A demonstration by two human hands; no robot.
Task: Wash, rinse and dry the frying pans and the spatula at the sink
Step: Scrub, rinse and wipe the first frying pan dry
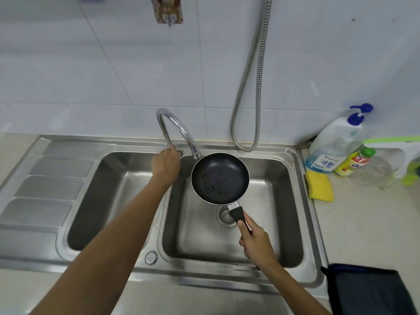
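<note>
While in right hand [254, 242], pan [220, 178] ahead.

A black inside, speckled with small dark spots, is seen on the frying pan [220, 178], with a silver rim and a black handle [236, 213]. The sink [261, 235] is finished in dull steel grey, its draining board [52, 178] marked by broad ridged bands and its strainer [225, 215] dotted with holes. The tap [179, 126] is shown in bright chrome and the hose [254, 76] in ribbed silver. The wall tiles [113, 64] are coloured white, the counter [363, 223] beige. The sponge [319, 186] is coloured yellow. Blue liquid and a blue pump are seen on the clear bottle [334, 144]; the small bottle [353, 162] is coloured yellow, capped in green. The cloth [368, 292] is coloured dark navy.
</note>
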